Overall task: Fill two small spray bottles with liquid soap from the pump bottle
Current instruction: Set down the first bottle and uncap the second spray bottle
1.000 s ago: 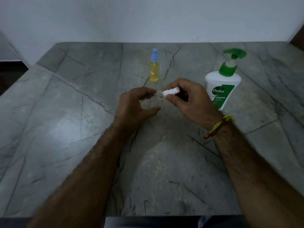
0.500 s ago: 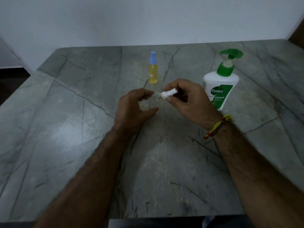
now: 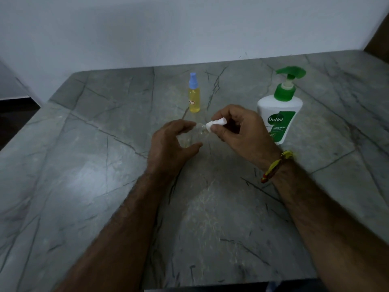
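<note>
One spray bottle point(image 3: 194, 96) stands full of yellow liquid at the far centre of the tabletop point(image 3: 84, 165), while the left hand point(image 3: 170, 144) grips the clear empty bottle point(image 3: 196, 133) and the right hand point(image 3: 240, 129) pinches its white cap point(image 3: 215, 124) at the neck, so the second fill looks undone.

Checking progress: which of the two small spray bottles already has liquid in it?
The blue-capped spray bottle standing at the back holds yellow liquid; the clear bottle in the left hand looks empty.

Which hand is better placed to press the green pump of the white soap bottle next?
Right hand: it lies beside the white soap bottle, though it must first drop the white spray cap. The left hand holds the clear small bottle.
</note>
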